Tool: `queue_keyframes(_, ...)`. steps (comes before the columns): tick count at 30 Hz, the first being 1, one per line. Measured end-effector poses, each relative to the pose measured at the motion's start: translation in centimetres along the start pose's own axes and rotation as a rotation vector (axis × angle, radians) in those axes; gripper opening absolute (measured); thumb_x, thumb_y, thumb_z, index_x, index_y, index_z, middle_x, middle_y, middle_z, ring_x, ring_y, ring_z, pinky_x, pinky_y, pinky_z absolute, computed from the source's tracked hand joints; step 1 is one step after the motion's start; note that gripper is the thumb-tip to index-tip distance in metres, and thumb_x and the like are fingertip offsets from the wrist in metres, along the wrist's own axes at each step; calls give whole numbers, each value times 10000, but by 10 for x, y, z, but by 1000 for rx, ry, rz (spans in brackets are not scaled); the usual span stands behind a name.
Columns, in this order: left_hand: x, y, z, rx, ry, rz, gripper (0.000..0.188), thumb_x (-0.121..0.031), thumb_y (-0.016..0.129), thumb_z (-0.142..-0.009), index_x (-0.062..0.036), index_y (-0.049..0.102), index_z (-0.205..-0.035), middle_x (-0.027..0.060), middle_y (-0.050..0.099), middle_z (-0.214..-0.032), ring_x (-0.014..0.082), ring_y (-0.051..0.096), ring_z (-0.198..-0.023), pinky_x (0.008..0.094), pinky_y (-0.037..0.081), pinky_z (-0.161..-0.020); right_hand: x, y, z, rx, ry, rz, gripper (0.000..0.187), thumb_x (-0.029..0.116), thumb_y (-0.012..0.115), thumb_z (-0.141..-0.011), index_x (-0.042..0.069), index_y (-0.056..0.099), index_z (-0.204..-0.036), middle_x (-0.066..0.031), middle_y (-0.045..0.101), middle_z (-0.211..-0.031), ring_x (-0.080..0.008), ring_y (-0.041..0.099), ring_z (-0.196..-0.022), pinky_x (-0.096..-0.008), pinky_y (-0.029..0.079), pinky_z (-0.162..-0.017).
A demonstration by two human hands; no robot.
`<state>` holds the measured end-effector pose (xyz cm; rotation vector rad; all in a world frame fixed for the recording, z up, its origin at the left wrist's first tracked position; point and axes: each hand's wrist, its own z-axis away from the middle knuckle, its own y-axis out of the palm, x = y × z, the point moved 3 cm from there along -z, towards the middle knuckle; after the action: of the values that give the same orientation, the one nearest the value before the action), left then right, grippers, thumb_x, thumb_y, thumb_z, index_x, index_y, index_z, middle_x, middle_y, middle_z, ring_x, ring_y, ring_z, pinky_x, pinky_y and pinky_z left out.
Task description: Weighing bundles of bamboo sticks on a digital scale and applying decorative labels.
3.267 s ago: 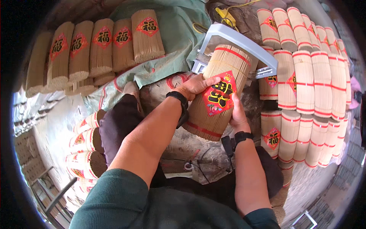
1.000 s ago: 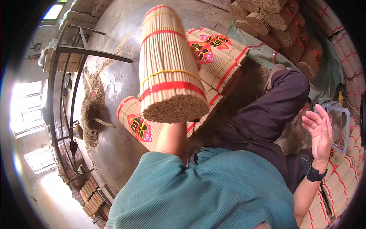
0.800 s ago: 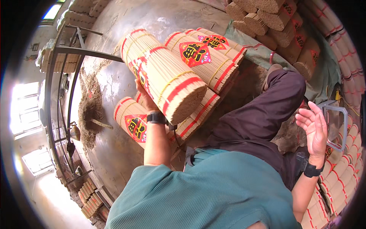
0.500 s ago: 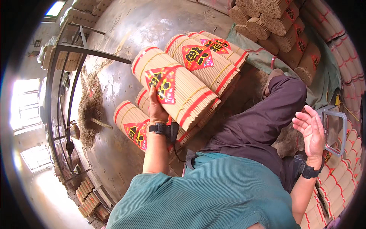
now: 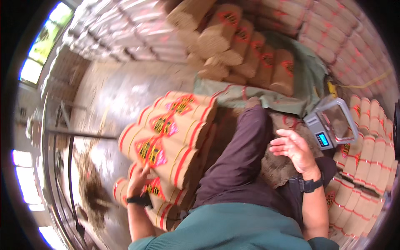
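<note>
A seated worker in a teal shirt and dark trousers [image 5: 237, 154] reaches the left hand [image 5: 139, 181] to the near side of a bundle of pale sticks [image 5: 170, 163], which lies as the nearest of three in the top row of a pile, to the left of the worker's leg. The fingers are bent against the bundle's lower edge, but blur makes it impossible to tell whether they grip it. The right hand [image 5: 296, 152] is raised and bare of any object, its palm up and its fingers loosely spread.

Red and yellow bands hold the sticks together, and a red diamond label [image 5: 150, 151] with dark lettering faces upward. More banded bundles [image 5: 162, 213] lie beneath, and the row's far end reaches the near left corner of a green sheet [image 5: 233, 93] on the floor [image 5: 133, 83]. Stacked on that sheet, back from its near edge, are darker bundles [image 5: 266, 62] with red labels.

Just beside the sheet's near right corner stands a grey device [image 5: 314, 125] with a raised open frame [image 5: 348, 121] and a lit blue display [image 5: 323, 139]. Rows of red-banded bundles [image 5: 362, 158] fill the right side, while straw [image 5: 91, 187] litters the floor at left.
</note>
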<state>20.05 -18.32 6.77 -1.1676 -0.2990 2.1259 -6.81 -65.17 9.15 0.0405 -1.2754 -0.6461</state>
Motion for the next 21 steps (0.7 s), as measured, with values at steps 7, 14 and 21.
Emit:
queue_keyframes(7,-164,20,43,297,434,-286,301,-215,637,-887,50,598,-1025,112,664,-885,163,641,-843,303,493,-793,41,-53,-8,-105,15,138,503,365,533,-952,-12,455,-1275,-151,622,-1062,-210,642,-934,-319,516,-812)
queue_keyframes(14,-364,172,70,906,1088,302,723,-561,616,-822,34,503,-1218,176,622,-1059,381,662,-834,526,556,-717,73,-139,-62,-155,94,-7,457,380,503,-959,16,479,-1234,-149,629,-1064,-239,644,-952,-367,529,-820)
queue_keyframes(21,-529,416,18,1192,677,777,775,-523,522,-900,17,276,-1398,175,393,-1406,324,403,-1280,459,306,-1081,89,-243,-143,-331,19,-271,532,431,528,-933,18,443,-1257,-148,607,-1133,-253,606,-1039,-399,492,-879)
